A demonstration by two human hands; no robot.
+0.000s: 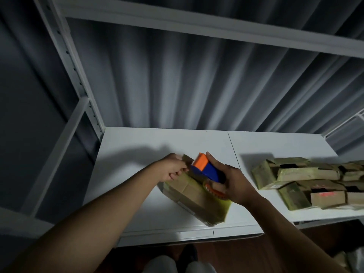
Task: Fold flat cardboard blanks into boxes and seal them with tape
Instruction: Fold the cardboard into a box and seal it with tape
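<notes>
Cardboard box [194, 196] lies on the white table [137, 146], centre-front, long axis running diagonally away from the camera, yellowish tape along its top. Left hand [173, 167] curls its fingers over the box's far end, gripping it. Right hand [235, 186] is wrapped round the blue-and-orange tape dispenser [206, 168], orange head down at the box's far top edge, tape roll near the palm. Pile of taped boxes [307, 182] sits well apart on the right of the table.

Both arms reach forward; left hand [172, 168] seemingly pinching, right hand [233, 185] curled, gripping.
</notes>
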